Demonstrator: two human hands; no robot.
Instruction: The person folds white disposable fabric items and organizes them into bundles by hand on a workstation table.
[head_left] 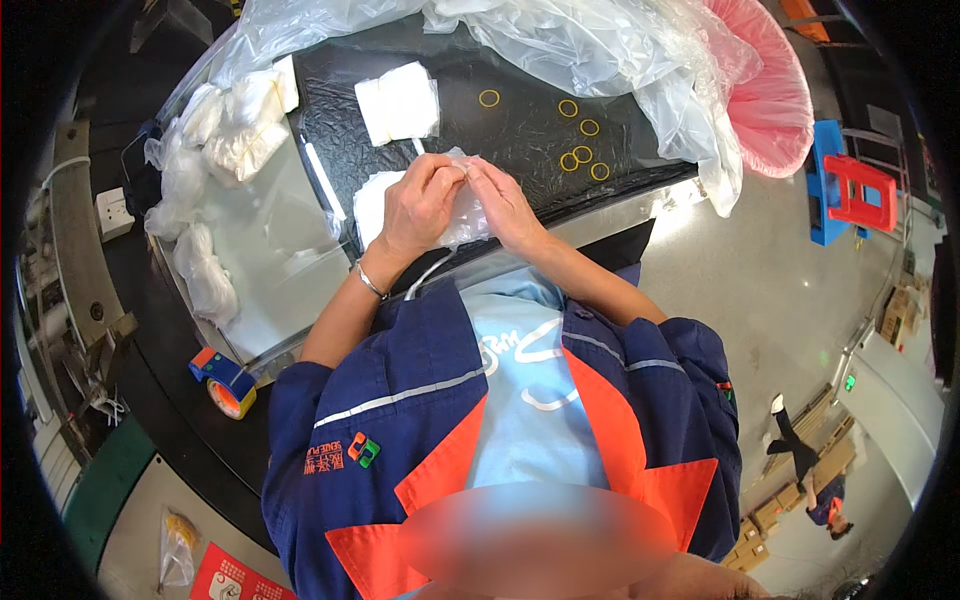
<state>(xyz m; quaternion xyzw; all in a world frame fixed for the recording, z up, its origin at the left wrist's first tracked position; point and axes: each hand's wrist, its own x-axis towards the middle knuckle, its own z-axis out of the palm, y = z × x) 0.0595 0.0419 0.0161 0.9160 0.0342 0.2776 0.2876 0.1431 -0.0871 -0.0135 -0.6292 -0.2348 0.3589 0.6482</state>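
My left hand (420, 205) and my right hand (505, 208) meet near the front edge of a black plastic-covered tabletop (500, 60). Both pinch the upper edge of a clear plastic bag (468, 218), which hangs between them. Partly hidden behind my left hand lies a white stack (370, 208). Farther back is another white packet in clear wrap (398, 104). Several yellow rubber bands (568, 108) are scattered to the right of it.
Bundles of clear bags (212, 125) sit at the left, beside a glassy panel (275, 240). Clear sheeting (600, 45) and a pink bag (770, 95) edge the far side. A tape dispenser (225, 382) lies left; a red stool (865, 193) stands right. One person (800, 455) is in the distance.
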